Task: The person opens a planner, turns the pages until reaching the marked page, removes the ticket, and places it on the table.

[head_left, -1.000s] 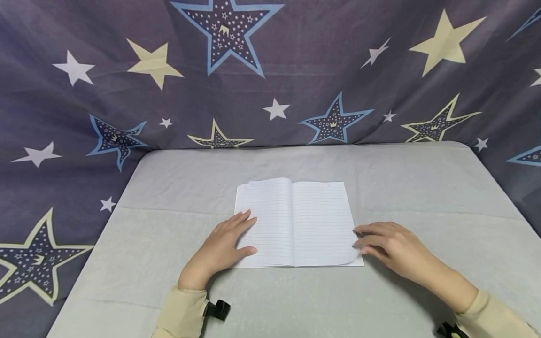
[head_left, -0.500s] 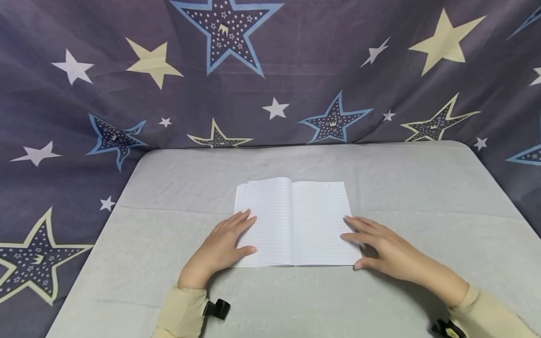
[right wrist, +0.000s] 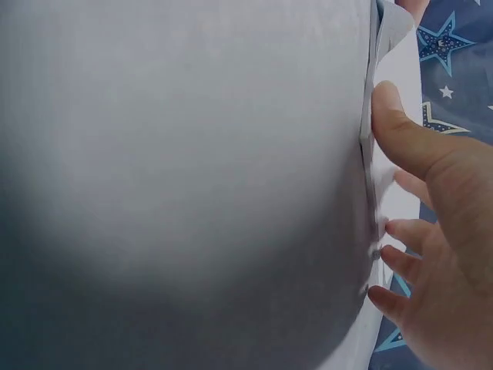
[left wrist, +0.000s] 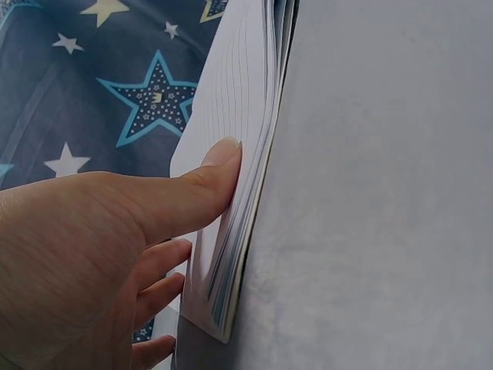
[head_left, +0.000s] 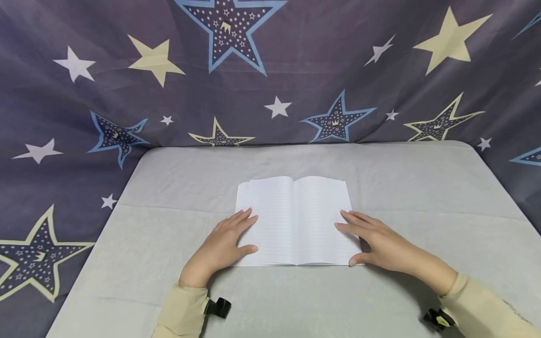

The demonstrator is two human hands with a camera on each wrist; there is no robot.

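An open lined notebook [head_left: 314, 216] lies on the grey-covered table in the head view, both pages white and ruled. My left hand [head_left: 221, 246] rests on the left page, fingers spread and fairly straight. In the left wrist view the left thumb [left wrist: 219, 162] lies over the page near the stacked sheet edges. Across the right page's outer edge rests my right hand [head_left: 382, 241], its fingers extended on the paper and its thumb near the lower corner. The right wrist view shows the right thumb [right wrist: 397, 123] on the notebook's near edge [right wrist: 367, 116].
Pale grey cloth [head_left: 270, 300] covers the tabletop around the notebook. A dark curtain [head_left: 313, 56] printed with stars hangs behind the table and along its sides. Black straps [head_left: 217, 307] with small devices sit at both wrists.
My right hand has moved left from the page's outer edge onto the right page. That page now bulges up near the spine. The left hand stays in place.
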